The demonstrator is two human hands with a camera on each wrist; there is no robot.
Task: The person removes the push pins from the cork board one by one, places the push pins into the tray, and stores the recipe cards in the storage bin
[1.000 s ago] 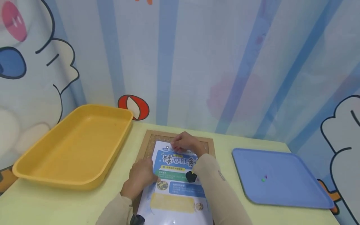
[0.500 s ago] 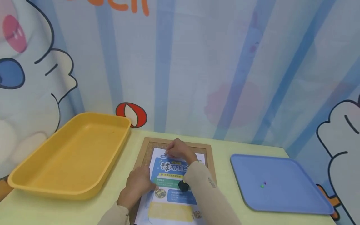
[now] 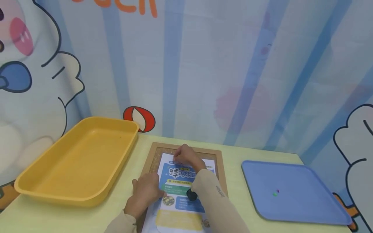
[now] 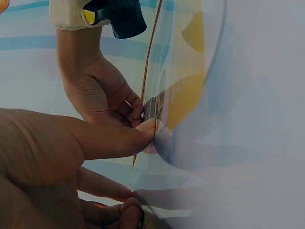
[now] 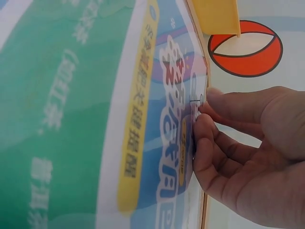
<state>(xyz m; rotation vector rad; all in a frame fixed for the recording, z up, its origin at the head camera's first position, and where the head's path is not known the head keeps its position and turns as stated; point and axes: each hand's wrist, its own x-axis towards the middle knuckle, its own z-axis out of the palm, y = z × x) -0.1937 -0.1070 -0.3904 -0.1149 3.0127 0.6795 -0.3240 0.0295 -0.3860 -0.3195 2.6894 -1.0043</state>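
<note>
On the wooden-framed brown cork board [image 3: 156, 160], our spread left hand [image 3: 147, 188] presses the glossy blue-and-white poster [image 3: 178, 190], while our right hand [image 3: 188, 157] pinches a small clear pushpin [image 5: 201, 99] near the board's top, which we should hold square-on to avoid tearing.

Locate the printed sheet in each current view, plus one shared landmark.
Head: printed sheet at bottom centre, over the framed board, partly covered by the right sleeve.
Left wrist: fills most of the right half, pale, with a yellow patch.
Right wrist: left and centre, green and blue bands, lettering turned sideways.
Landmark: right hand, upper centre-left of the left wrist view, lower right of the right wrist view.
</note>
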